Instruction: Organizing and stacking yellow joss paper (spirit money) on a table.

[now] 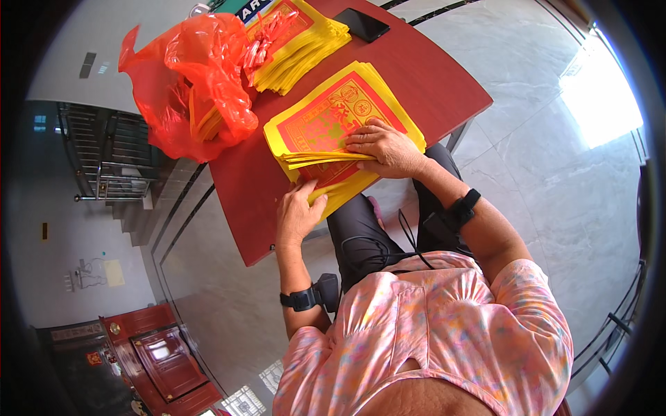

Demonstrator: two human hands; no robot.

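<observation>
On the red tabletop before me lies a stack of yellow joss paper (341, 112) with a red panel and gold print. My right hand (387, 148) has its fingers over the top sheets and its thumb under their near edge. Those upper sheets are bent up in a thin sheaf above a lower printed sheet (338, 172). At the stack's near left corner, my left hand (301, 210) touches the lower paper, thumb and index finger apart. Part of the lower sheet overhangs the table edge near my lap.
A red plastic bag (200, 88) with yellow paper inside stands at the table's (442, 78) left. Behind the stack are another yellow paper pile (307, 49), a red plastic tie strip (268, 39) and a black phone (361, 24). A black cable (369, 244) crosses my lap.
</observation>
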